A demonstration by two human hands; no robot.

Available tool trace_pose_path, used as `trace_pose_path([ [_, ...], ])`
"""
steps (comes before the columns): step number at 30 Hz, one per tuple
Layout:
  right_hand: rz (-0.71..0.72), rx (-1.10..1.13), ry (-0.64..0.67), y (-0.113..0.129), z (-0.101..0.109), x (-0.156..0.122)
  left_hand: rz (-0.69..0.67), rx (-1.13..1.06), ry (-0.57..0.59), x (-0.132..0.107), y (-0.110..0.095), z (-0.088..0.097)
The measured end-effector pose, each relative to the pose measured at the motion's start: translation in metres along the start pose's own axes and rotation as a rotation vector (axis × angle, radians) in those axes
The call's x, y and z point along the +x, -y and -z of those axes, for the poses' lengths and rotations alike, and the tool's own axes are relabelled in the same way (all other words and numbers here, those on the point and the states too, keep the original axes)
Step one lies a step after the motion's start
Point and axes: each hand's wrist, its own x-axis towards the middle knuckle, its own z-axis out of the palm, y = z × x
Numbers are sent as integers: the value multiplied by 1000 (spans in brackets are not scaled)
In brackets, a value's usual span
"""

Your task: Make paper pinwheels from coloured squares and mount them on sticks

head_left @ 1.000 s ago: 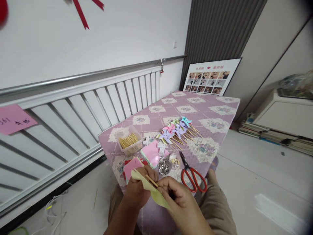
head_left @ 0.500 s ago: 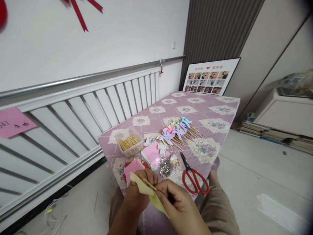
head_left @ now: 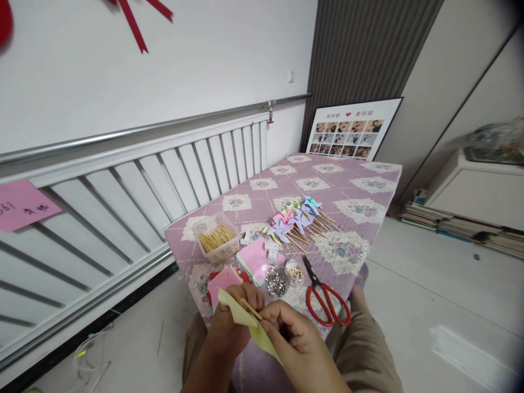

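Observation:
Near the table's close edge, my left hand (head_left: 231, 325) is closed on a pale yellow sheet of paper (head_left: 241, 315), which bends and hangs down between my hands. My right hand (head_left: 297, 333) pinches the same paper from the right, thumb and forefinger pressed together. A short wooden stick (head_left: 251, 309) lies across the paper between the two sets of fingers, one end at my right fingertips. Just beyond my hands are a clear container of shiny metal pins (head_left: 276, 281) and a small container of short wooden pieces (head_left: 295, 271).
Pink-topped paper stacks (head_left: 257, 259) lie beside a clear tub of wooden sticks (head_left: 216, 237). Red-handled scissors (head_left: 325, 297) rest at the right. Several paper pinwheels (head_left: 301, 218) are piled farther back on the flowered tablecloth (head_left: 313, 183). A white radiator (head_left: 172, 164) borders the left side.

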Motion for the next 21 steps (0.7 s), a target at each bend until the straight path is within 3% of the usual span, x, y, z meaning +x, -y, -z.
trace_pose_path([
  [10,-79,108,26,5,0,1,-18,-63,67,1,-1,-2],
  [21,-41,144,21,-7,-2,1,-19,-35,49,1,0,-2],
])
